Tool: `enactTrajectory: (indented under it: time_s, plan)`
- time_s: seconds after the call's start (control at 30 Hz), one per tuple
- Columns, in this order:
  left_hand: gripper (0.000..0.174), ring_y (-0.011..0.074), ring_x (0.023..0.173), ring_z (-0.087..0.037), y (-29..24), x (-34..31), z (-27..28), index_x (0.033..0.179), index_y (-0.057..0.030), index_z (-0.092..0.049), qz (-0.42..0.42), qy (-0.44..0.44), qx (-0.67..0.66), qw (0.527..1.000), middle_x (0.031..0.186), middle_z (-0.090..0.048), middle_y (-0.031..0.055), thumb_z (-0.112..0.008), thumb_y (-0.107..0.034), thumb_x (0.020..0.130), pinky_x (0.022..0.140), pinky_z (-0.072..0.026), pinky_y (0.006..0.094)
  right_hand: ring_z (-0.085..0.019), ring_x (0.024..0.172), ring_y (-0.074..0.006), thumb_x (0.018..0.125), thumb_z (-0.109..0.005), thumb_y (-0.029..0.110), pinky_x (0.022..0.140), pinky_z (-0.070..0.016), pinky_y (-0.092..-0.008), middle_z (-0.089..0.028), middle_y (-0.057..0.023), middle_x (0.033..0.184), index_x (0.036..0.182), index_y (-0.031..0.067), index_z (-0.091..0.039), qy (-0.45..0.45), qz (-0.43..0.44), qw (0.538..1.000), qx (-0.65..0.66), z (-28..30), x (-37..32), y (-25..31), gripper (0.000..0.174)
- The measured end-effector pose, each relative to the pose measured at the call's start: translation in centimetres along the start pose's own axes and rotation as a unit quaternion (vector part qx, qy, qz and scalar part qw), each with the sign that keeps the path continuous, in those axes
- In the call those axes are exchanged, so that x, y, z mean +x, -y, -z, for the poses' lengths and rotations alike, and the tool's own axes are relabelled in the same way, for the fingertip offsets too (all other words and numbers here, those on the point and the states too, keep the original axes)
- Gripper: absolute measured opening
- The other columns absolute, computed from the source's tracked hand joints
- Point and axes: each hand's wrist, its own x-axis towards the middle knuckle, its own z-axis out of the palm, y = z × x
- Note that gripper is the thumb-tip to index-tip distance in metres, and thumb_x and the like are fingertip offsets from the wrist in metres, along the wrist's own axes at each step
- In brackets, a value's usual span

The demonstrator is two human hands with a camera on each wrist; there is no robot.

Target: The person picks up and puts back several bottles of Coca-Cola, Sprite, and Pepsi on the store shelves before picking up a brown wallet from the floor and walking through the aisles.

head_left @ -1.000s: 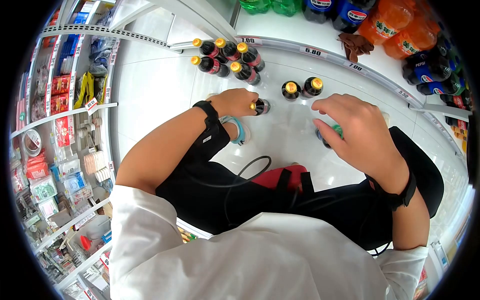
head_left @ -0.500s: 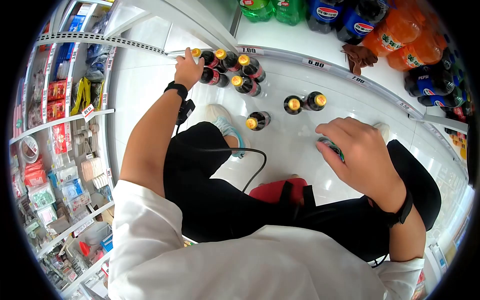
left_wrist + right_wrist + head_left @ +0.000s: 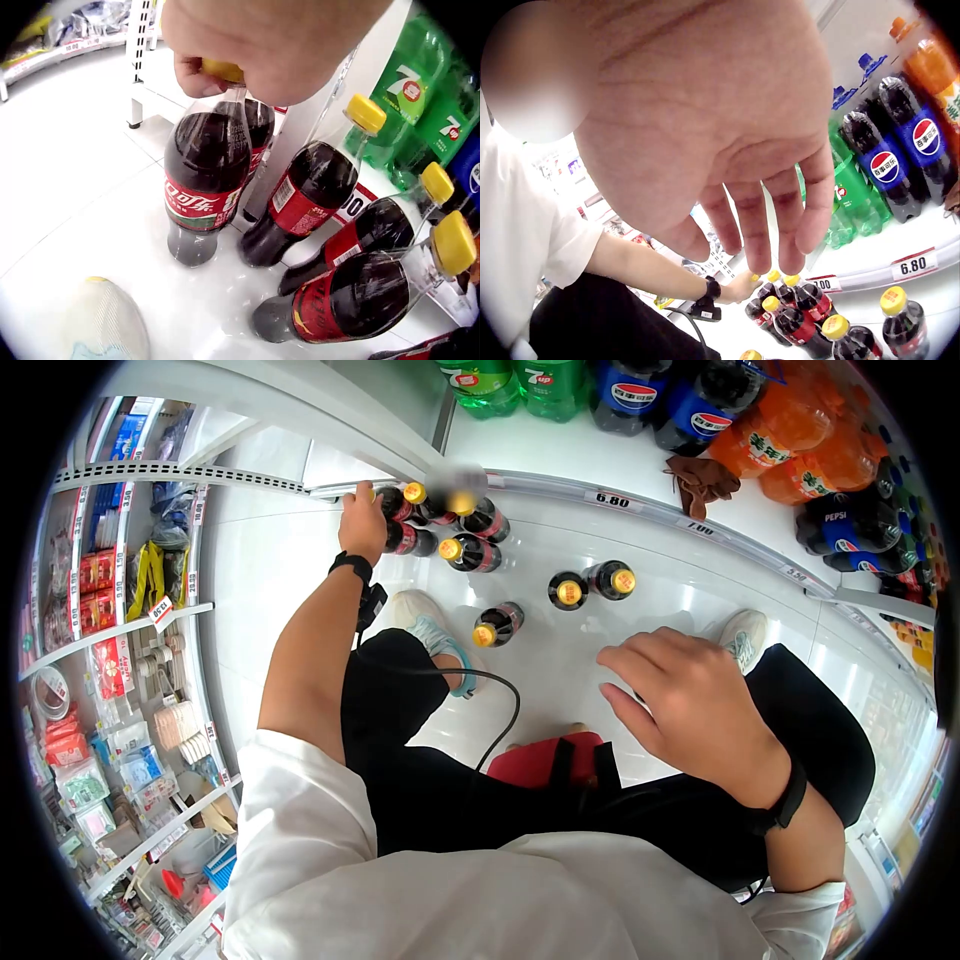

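Observation:
With my left hand [image 3: 362, 528] I grip the yellow cap and neck of a cola bottle [image 3: 208, 157] with a red label, at the left end of a cluster on the floor. Another cola bottle [image 3: 261, 124] stands partly hidden behind it. Beside these are more cola bottles [image 3: 307, 187] of the same kind. My right hand [image 3: 690, 710] hangs over the floor in front of my knees, fingers loosely bent and palm bare in the right wrist view. Nearest to it are a single cola bottle [image 3: 498, 625] and a pair of cola bottles [image 3: 568, 592].
Along the front, a white shelf [image 3: 560, 460] bears green 7up bottles [image 3: 550, 385], Pepsi bottles [image 3: 630, 395], orange soda bottles [image 3: 800, 420] and a brown cloth [image 3: 703, 482]. A goods rack [image 3: 130, 620] lines the left. My shoe [image 3: 425, 615] and a red seat [image 3: 545, 760] are close by.
My left hand has let go of the single cola bottle, moved forward and left to the cluster and gripped a bottle there by its cap. My right hand stays nearly in place.

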Motion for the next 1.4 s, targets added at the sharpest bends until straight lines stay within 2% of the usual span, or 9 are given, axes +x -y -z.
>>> enactTrajectory:
  time_s: [0.37, 0.63, 0.87, 0.93, 0.97, 1.0, 1.1, 1.2, 1.4]
  plan:
    - [0.025, 0.0411, 0.092, -0.06, 1.4, -4.4, 7.7, 0.112, -0.0089, -0.055, -0.07, 0.052, 0.011, 0.996, 0.099, -0.062, 0.0215, -0.06, -0.02, 0.091, 0.077, -0.0485, 0.0466, -0.059, 0.066, -0.0227, 0.075, -0.069, 0.012, 0.055, -0.0493, -0.0346, -0.056, -0.0044, 0.07, 0.083, 0.0071, -0.061, -0.056, 0.06, 0.997, -0.016, 1.1, -0.7, 1.7, 0.012]
    - [0.026, 0.0427, 0.082, -0.061, -3.4, -7.6, 24.5, 0.106, -0.0053, -0.055, -0.179, 0.051, 0.077, 0.98, 0.086, -0.064, 0.0219, -0.065, -0.021, 0.088, 0.069, -0.0471, 0.0467, -0.063, 0.072, -0.0246, 0.079, -0.066, 0.015, 0.06, -0.0498, -0.0385, -0.061, -0.0064, 0.074, 0.091, 0.0069, -0.062, -0.103, 0.11, 0.988, 0.002, 1.6, 0.2, 3.8, 0.015]
    - [0.029, 0.044, 0.077, -0.058, -11.1, -10.7, 39.1, 0.097, -0.0017, -0.052, -0.277, -0.011, 0.087, 0.957, 0.078, -0.061, 0.0226, -0.06, -0.03, 0.093, 0.065, -0.0446, 0.0481, -0.063, 0.072, -0.0204, 0.084, -0.068, 0.025, 0.065, -0.0502, -0.0347, -0.065, -0.007, 0.089, 0.112, 0.0056, -0.06, -0.046, 0.013, 0.978, 0.203, 1.0, 2.6, 4.7, 0.035]
    - [0.03, 0.0319, 0.072, -0.058, -13.0, -11.4, 42.7, 0.109, -0.0012, -0.053, -0.278, -0.01, 0.087, 0.957, 0.078, -0.059, 0.0189, -0.062, -0.024, 0.092, 0.066, -0.0452, 0.0384, -0.06, 0.074, -0.0171, 0.083, -0.07, 0.027, 0.067, -0.051, -0.0342, -0.061, -0.0111, 0.104, 0.119, 0.0029, -0.056, -0.053, -0.017, 0.932, 0.357, 0.2, 3.5, 4.6, 0.045]
    - [0.03, 0.0203, 0.064, -0.047, -14.1, -11.9, 44.5, 0.112, -0.0013, -0.054, -0.309, 0.018, 0.05, 0.95, 0.07, -0.049, 0.0135, -0.062, -0.023, 0.093, 0.061, -0.0411, 0.0341, -0.058, 0.088, -0.0183, 0.082, -0.074, 0.03, 0.074, -0.0513, -0.0345, -0.053, -0.0164, 0.121, 0.129, 0.0016, -0.047, -0.012, -0.024, 0.917, 0.399, -0.1, 4.3, 4.0, 0.062]
    - [0.029, 0.0145, 0.062, -0.039, -15.3, -12.6, 46.0, 0.113, -0.0018, -0.054, -0.3, 0.027, 0.048, 0.952, 0.067, -0.04, 0.0091, -0.061, -0.023, 0.094, 0.058, -0.0364, 0.032, -0.058, 0.088, -0.0183, 0.082, -0.074, 0.03, 0.074, -0.0513, -0.0345, -0.053, -0.0164, 0.121, 0.129, 0.0016, -0.047, -0.012, -0.012, 0.92, 0.391, -0.5, 4.7, 4.0, 0.062]
    - [0.029, 0.0114, 0.064, -0.04, -17.5, -13.5, 48.7, 0.115, -0.0041, -0.054, -0.353, 0.018, 0.068, 0.933, 0.069, -0.041, 0.0043, -0.06, -0.025, 0.095, 0.058, -0.0355, 0.0296, -0.049, 0.114, -0.0246, 0.076, -0.081, 0.033, 0.089, -0.0486, -0.0352, -0.044, -0.0174, 0.134, 0.143, 0.0032, -0.031, -0.009, 0.01, 0.867, 0.498, -0.6, 5.5, 4.3, 0.088]
    - [0.029, 0.0104, 0.067, -0.044, -19.9, -14.7, 50.2, 0.115, -0.005, -0.055, -0.373, 0.017, 0.054, 0.926, 0.074, -0.047, 0.0039, -0.06, -0.026, 0.095, 0.061, -0.039, 0.0275, -0.049, 0.117, -0.0259, 0.075, -0.082, 0.028, 0.09, -0.0485, -0.0366, -0.041, -0.0175, 0.136, 0.144, 0.0031, -0.03, -0.039, 0.067, 0.843, 0.532, 0.2, 4.9, 6.0, 0.09]
    - [0.029, 0.0126, 0.077, -0.052, -24.6, -16.5, 51.8, 0.111, -0.0031, -0.056, -0.364, 0.056, 0.033, 0.929, 0.085, -0.058, 0.0068, -0.059, -0.027, 0.095, 0.071, -0.045, 0.028, -0.058, 0.103, -0.0153, 0.069, -0.086, 0.018, 0.088, -0.0485, -0.029, -0.056, -0.0115, 0.122, 0.138, -0.0017, -0.038, -0.075, 0.123, 0.842, 0.52, 1.7, 3.2, 8.7, 0.086]
